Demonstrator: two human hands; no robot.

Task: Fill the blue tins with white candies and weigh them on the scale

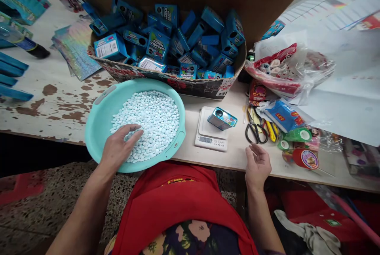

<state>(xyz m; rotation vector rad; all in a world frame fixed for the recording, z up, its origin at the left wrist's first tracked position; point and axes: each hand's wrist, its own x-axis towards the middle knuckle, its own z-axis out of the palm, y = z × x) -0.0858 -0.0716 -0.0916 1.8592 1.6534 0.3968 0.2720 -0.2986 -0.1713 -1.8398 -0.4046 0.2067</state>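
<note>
My left hand is over the left part of a turquoise plastic basin, thumb and forefinger apart, fingertips at a heap of small pale candies. Its other fingers are partly hidden beneath it. To the right of the basin, a white digital scale has lit digits on its display. A blue candy box rests on the scale, overhanging the plate's right side, with a dark round spot on its end. At the table's front edge my right hand is loosely open, palm turned up, with nothing visible in it.
Behind the basin stands a cardboard carton full of blue candy boxes. Black scissors, a yellow cutter and tape rolls lie at right. A bottle and shiny sheets are at left.
</note>
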